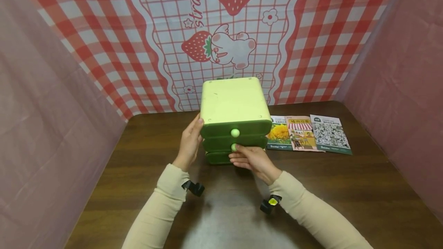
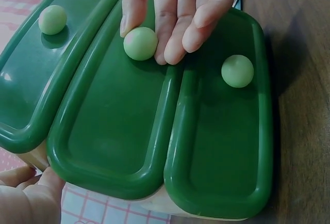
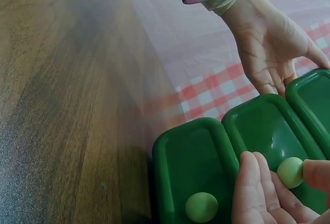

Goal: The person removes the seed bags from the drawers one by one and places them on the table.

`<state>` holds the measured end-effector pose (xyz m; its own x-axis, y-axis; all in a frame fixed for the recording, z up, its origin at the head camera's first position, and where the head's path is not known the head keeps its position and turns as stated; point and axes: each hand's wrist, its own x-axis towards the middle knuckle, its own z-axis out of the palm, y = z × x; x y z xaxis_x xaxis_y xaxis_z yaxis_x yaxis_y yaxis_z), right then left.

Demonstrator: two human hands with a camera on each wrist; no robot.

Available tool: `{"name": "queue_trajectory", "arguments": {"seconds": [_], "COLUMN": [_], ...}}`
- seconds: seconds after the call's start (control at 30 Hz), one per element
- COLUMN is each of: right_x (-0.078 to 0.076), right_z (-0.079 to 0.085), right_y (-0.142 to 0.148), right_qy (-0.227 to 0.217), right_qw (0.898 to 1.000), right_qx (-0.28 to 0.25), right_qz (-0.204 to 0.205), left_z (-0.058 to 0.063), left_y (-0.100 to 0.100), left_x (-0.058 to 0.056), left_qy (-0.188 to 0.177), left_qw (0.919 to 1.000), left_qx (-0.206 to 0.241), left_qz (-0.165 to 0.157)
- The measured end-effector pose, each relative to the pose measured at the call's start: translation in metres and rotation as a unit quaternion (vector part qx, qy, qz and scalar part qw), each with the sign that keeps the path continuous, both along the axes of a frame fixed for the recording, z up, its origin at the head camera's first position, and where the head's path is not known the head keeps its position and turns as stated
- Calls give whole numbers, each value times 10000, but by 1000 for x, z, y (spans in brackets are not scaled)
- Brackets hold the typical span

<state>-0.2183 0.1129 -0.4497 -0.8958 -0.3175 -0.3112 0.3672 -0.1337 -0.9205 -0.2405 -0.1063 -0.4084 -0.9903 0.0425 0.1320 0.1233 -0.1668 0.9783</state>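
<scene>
A small drawer cabinet (image 1: pixel 233 101) with a pale yellow-green top stands on the table, its three dark green drawer fronts towards me. My right hand (image 1: pixel 254 161) pinches the round, light green knob (image 2: pixel 140 44) of the middle drawer (image 2: pixel 111 126) between thumb and forefinger, the other fingers extended below it. My left hand (image 1: pixel 189 141) rests on the cabinet's left side, thumb near the upper front corner. The top drawer's knob (image 1: pixel 235 133) and the bottom drawer's knob (image 2: pixel 237 71) are untouched. In the right wrist view, the left fingertips are hidden behind the cabinet.
To the right of the cabinet lie a packet with a yellow flower (image 1: pixel 279 133), an illustrated shop-front card (image 1: pixel 302 133) and a packet with white flowers (image 1: pixel 330 134). A red checked strawberry cloth (image 1: pixel 166 49) hangs behind the brown table (image 1: pixel 138 187). Pink cloths flank both sides.
</scene>
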Motion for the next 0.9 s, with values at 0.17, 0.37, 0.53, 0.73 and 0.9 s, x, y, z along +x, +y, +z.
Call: {"name": "queue_trajectory", "arguments": {"seconds": [0.17, 0.37, 0.53, 0.73, 0.9], "right_x": [3, 7, 13, 27, 42], "right_z": [2, 1, -1, -1, -1], "right_y": [0, 0, 3, 7, 11], "right_qy": [-23, 21, 40, 131, 113], "right_qw": [10000, 9999, 9995, 9989, 9984], "right_qx": [79, 158, 299, 389, 434], "right_qz": [-32, -7, 67, 216, 336], "left_z": [1, 2, 2, 0, 1], "left_y": [0, -1, -1, -3, -4], "left_x": [-1, 0, -1, -3, -3], "left_qy": [19, -1, 38, 53, 57], "left_qw": [10000, 10000, 9999, 9998, 9997], "left_qx": [-25, -62, -19, -48, -49], "left_qz": [-71, -55, -113, -197, -220]}}
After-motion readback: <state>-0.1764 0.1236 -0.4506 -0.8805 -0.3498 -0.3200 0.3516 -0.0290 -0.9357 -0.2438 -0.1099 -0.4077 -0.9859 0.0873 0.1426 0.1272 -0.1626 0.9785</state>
